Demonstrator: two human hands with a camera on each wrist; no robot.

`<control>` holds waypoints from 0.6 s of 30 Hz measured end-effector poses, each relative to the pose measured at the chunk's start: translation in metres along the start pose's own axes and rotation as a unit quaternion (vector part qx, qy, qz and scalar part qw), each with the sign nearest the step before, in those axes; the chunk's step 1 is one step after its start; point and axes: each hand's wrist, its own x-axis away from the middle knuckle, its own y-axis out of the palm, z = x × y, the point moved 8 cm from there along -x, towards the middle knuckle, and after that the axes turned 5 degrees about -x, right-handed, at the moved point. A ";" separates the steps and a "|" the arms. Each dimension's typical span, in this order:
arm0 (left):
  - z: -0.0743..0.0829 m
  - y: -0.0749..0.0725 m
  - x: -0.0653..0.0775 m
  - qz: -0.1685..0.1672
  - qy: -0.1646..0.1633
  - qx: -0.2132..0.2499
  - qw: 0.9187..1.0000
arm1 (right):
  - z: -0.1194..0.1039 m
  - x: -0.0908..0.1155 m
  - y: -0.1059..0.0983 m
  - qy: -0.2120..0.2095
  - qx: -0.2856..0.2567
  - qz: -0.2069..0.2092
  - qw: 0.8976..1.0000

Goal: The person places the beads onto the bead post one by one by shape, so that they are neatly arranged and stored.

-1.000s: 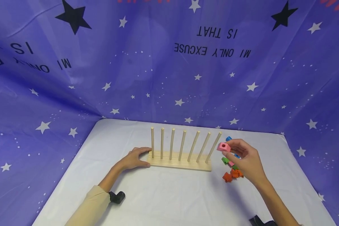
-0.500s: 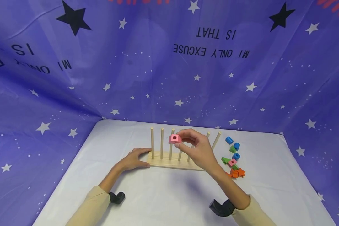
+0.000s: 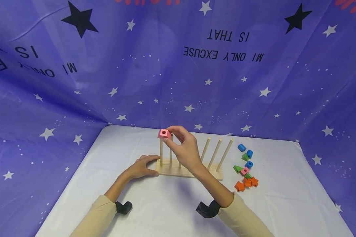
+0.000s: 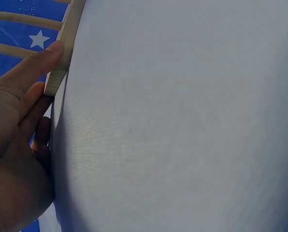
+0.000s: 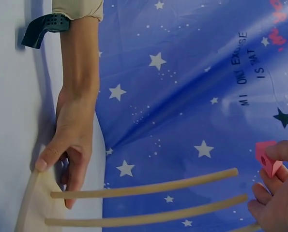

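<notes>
My right hand (image 3: 185,149) pinches a pink block (image 3: 164,133) with a round hole through it. In the head view the block covers the top of the leftmost peg (image 3: 161,153); the right wrist view shows a gap between the block and the peg tips. My left hand (image 3: 140,167) grips the left end of the wooden peg board (image 3: 207,174), thumb (image 4: 54,50) on the front edge and fingers behind. Upright wooden pegs stand in a row on this board, bare of blocks. The right hand hides some middle pegs in the head view.
Right of the peg board lie loose blocks: several orange stars (image 3: 239,186), green triangular ones (image 3: 238,169), blue cylinders (image 3: 241,147) and another pink one (image 3: 245,171). A white cloth (image 3: 154,210) covers the table. Behind hangs a purple star-printed curtain (image 3: 166,82).
My right hand has carried the pink block leftward from beside the loose blocks, across the pegs, and a little higher to the leftmost peg. The left hand stays on the board's end.
</notes>
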 end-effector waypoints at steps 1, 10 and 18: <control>0.000 0.000 0.000 0.000 0.003 0.001 1.000 | 0.001 -0.001 0.002 -0.001 -0.003 0.004 1.000; 0.001 -0.001 0.000 -0.001 0.015 0.013 1.000 | 0.014 -0.007 0.013 0.007 0.022 0.031 0.999; 0.000 0.000 0.000 0.002 0.016 0.006 1.000 | 0.028 -0.004 0.019 0.016 0.076 0.039 0.996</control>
